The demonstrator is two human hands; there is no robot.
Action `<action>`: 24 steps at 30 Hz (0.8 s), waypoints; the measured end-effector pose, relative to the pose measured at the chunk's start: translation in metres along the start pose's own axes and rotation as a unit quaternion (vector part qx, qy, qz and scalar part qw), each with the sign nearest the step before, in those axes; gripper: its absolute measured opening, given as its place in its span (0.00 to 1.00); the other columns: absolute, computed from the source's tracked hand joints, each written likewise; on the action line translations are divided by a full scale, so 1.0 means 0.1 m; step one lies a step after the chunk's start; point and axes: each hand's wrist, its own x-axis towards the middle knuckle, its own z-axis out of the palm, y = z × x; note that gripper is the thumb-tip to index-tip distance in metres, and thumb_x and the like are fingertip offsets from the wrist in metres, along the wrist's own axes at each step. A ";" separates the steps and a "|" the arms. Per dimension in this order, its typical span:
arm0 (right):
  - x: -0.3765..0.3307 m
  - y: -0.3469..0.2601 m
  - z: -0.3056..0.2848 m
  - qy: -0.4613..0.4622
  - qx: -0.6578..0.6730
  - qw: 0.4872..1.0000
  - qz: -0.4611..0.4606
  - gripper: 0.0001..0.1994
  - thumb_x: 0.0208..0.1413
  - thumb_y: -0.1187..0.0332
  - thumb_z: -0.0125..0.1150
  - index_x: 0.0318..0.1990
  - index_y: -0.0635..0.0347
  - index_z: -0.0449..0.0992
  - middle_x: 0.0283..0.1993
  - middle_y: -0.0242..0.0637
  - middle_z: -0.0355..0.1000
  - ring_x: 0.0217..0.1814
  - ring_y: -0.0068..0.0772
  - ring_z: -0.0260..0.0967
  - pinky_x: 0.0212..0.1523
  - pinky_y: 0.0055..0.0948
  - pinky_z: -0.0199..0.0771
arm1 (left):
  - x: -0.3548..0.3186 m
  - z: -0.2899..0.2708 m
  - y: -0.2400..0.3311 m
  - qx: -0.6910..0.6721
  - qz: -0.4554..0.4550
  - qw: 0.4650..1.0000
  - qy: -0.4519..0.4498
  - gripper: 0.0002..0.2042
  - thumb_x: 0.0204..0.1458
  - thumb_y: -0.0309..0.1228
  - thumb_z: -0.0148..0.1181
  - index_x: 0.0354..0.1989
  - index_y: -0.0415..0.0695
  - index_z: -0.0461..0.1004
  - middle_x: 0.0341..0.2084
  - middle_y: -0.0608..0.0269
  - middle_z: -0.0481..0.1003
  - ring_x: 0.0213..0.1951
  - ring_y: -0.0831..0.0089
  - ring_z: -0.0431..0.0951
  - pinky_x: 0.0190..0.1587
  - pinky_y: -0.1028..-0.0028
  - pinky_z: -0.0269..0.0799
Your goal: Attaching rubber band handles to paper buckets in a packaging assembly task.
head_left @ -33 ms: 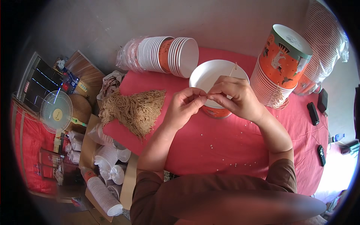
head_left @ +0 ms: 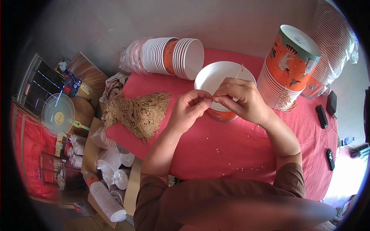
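Note:
A white-lined paper bucket (head_left: 208, 75) with an orange outside stands at the middle of the red-covered table. Over its near rim, my left hand (head_left: 190, 109) and my right hand (head_left: 244, 101) meet with thumbs and forefingers pinched tip to tip. Whatever lies between the fingertips is too small to make out. From the bucket's far rim a thin tan cord (head_left: 241, 70) runs down inside and disappears behind my right hand. Left of my left hand lies a heap of tan cords (head_left: 137, 113).
Nested buckets (head_left: 189, 57) lie on their side at the back left. An upside-down bucket stack (head_left: 287, 65) rises at the right, cords hanging from it. Small white bits (head_left: 242, 169) dot the red cloth (head_left: 192, 154). A cardboard box (head_left: 133, 184) of wrapped cups stands left; a remote (head_left: 330, 159) lies right.

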 end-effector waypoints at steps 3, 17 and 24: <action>0.00 0.02 0.03 0.010 -0.027 1.000 -0.009 0.04 0.49 0.72 0.67 0.32 0.62 0.79 0.30 0.38 0.75 0.31 0.40 0.75 0.29 0.36 0.74 | 0.00 -0.03 -0.03 0.005 0.006 1.000 0.005 0.07 0.59 0.26 0.59 0.41 0.36 0.76 0.23 0.75 0.71 0.20 0.91 0.60 0.21 0.85 0.52; -0.02 0.02 0.05 0.008 -0.019 1.000 0.005 0.04 0.51 0.72 0.67 0.31 0.61 0.78 0.29 0.38 0.75 0.29 0.39 0.76 0.30 0.34 0.75 | 0.00 0.00 -0.07 0.018 0.024 0.999 0.011 0.06 0.56 0.26 0.63 0.40 0.38 0.77 0.21 0.76 0.70 0.22 0.91 0.62 0.23 0.85 0.55; -0.04 0.02 0.06 -0.034 0.113 0.981 0.154 0.06 0.57 0.71 0.64 0.35 0.66 0.78 0.30 0.40 0.77 0.30 0.27 0.75 0.32 0.28 0.73 | -0.01 0.08 -0.11 0.152 0.165 0.974 0.035 0.04 0.53 0.22 0.64 0.36 0.40 0.75 0.24 0.75 0.72 0.23 0.91 0.63 0.24 0.84 0.57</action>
